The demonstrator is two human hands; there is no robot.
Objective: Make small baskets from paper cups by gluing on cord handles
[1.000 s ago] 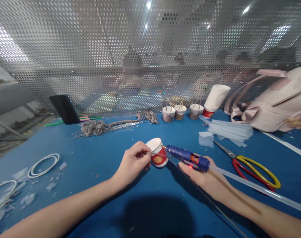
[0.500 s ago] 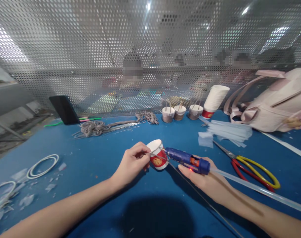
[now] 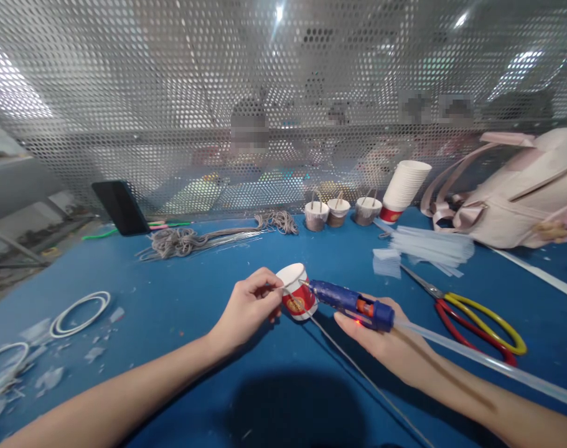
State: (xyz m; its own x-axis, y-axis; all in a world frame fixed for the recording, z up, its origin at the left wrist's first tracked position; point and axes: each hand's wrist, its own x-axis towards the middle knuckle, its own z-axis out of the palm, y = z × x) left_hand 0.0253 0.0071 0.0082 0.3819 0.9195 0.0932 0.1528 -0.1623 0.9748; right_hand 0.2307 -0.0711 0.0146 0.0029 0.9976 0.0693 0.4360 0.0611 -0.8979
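Note:
My left hand (image 3: pixel 259 298) is closed on a red and white paper cup (image 3: pixel 300 301) at its left side, the cup tilted a little over the table. A thin grey cord (image 3: pixel 353 366) runs from the cup near my left fingers across its front and down to the lower right. In my right hand (image 3: pixel 390 336) is a blue glue gun (image 3: pixel 343 297), fingers wrapped round it, a red light glowing on it. Its nozzle points left and meets the cup's side just below the rim. A long clear glue stick (image 3: pixel 488 359) sticks out of its back.
Red-and-yellow-handled scissors (image 3: pixel 474 323) and white strips (image 3: pixel 432 246) lie at the right. Behind stand cord-handled cups (image 3: pixel 316 218), stacked cups (image 3: pixel 407 186) and a backpack (image 3: pixel 521 193). Grey cord bundles (image 3: pixel 175 241), a phone (image 3: pixel 121 208) and white rings (image 3: pixel 80 314) are on the left.
The loose cord has swung left and lower across the cup's front. The glue gun has shifted very slightly left; my left hand has barely moved.

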